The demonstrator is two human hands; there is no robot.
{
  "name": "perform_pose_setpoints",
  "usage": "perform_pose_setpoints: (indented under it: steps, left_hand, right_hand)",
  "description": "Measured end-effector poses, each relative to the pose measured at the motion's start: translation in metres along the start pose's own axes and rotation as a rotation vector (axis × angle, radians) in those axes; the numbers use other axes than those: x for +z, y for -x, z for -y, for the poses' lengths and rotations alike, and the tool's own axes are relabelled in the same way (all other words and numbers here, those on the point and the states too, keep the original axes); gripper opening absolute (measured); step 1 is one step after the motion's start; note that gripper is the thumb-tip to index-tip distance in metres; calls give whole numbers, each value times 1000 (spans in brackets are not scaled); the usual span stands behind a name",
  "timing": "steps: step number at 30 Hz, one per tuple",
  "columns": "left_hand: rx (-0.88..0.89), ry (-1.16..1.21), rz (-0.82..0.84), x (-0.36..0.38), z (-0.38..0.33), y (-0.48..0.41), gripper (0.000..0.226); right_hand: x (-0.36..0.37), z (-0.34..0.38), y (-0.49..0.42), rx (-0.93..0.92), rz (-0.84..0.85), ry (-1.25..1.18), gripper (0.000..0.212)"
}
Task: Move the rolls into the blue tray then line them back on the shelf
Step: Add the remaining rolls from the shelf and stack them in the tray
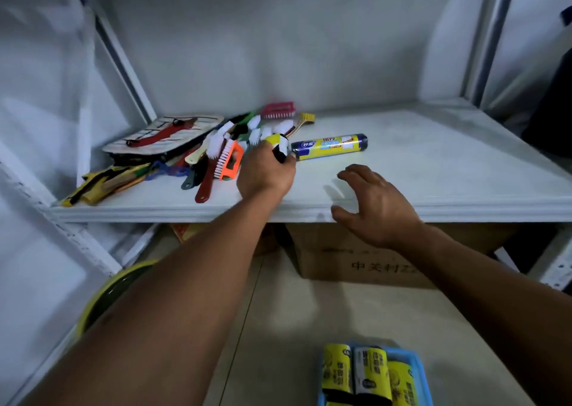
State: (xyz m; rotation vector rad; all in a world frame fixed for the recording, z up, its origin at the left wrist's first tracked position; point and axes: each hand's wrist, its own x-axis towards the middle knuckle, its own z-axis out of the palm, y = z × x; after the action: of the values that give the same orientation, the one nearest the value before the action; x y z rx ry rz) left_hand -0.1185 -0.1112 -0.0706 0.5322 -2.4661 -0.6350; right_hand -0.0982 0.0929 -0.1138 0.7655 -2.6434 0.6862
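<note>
From the head camera, looking down at a white shelf [433, 164]: the left hand [266, 170] reaches in over the front edge, its fingers curled round one end of a yellow-and-black roll [277, 145], which it holds just above or on the board, right beside a heap of brushes [235, 148]. I can't quite tell whether that roll rests on the shelf or is lifted clear of it, as the hand hides its lower part.

Just to the right of the held roll a second roll [329, 146], dark blue with a yellow label, lies flat on its side on the shelf, its near end almost touching the left hand's knuckles.

The right hand [374, 204] hovers over the front lip of the shelf, fingers spread wide and relaxed, gripping nothing; it is near the lying roll but apart from it.

Down on the floor, at the bottom edge of the view, sits the blue tray [421, 377] with three yellow-labelled rolls in it [370, 371], packed side by side and touching.

Left of the brushes lies a flat striped pack [164, 133] with something red on top, and nearer the front left corner some yellow packets [102, 182]. Under the shelf stands a cardboard box [356, 260] with printed characters, and a round yellow-rimmed thing [108, 294] peeks out behind the left forearm
</note>
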Motion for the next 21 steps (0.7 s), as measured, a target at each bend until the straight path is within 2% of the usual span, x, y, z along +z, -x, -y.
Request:
perform_pose_setpoints:
  steps: [3, 6, 9, 14, 17, 21]
  left_hand:
    - [-155, -68, 17, 24, 4, -38, 68]
    - [-291, -43, 90, 51, 15, -50, 81]
    - [-339, -17, 109, 68, 22, -53, 79]
    - [-387, 86, 5, 61, 21, -58, 52]
    - [-303, 121, -63, 47, 17, -40, 62]
    - [75, -8, -132, 24, 19, -2, 61]
  right_hand:
    - [11, -11, -15, 0, 6, -12, 70]
    - [20, -25, -19, 2, 0, -20, 68]
    - [22, -34, -18, -12, -26, -33, 65]
    - [20, -37, -18, 8, -82, -118, 59]
    - [18, -36, -13, 40, -112, -175, 56]
    - [8, -24, 4, 73, -120, -261, 50]
